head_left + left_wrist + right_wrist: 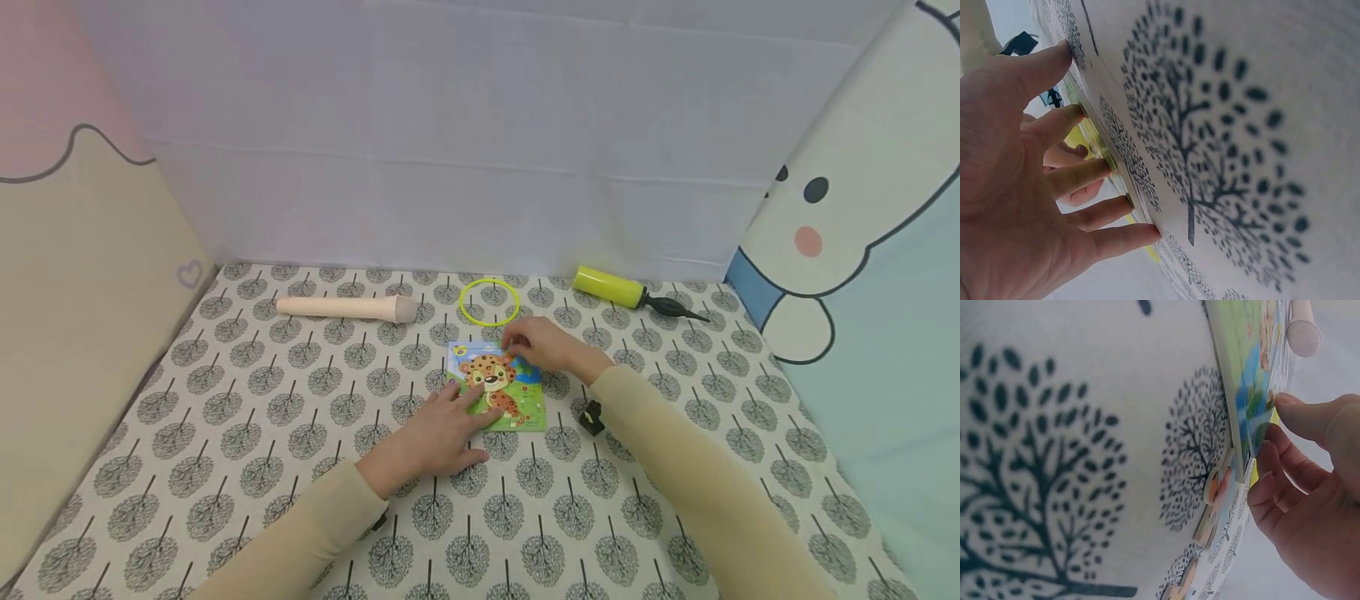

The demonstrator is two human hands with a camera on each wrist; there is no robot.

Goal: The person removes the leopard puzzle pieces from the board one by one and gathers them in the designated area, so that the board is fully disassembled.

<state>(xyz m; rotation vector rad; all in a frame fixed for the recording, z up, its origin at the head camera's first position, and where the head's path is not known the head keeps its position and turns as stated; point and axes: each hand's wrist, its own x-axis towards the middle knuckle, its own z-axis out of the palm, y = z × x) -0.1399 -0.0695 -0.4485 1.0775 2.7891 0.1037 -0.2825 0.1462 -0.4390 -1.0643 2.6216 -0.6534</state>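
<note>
"What does the head view give you?"

"A leopard picture board (512, 392) lies flat on the tree-print cloth (517, 525), right between my hands. My left hand (442, 433) rests over its near left part, fingers spread, gripping nothing. My right hand (542, 343) is curled at the far right corner."

"And around it?"

"A yellow ring (489, 323) just beyond the board, a yellow pump (609, 288) farther right, and a pale microphone-shaped thing (341, 308) off to the left."

"Left wrist view?"

"My left fingers are stretched well apart, fingertips down along the board's edge. Most of its picture is hidden at this low angle."

"And the right wrist?"

"Thumb and forefinger nearly meet, pinching at the board's corner; my other fingers are bent in below. Whether I have the edge itself or a loose bit there, I can't tell."
</note>
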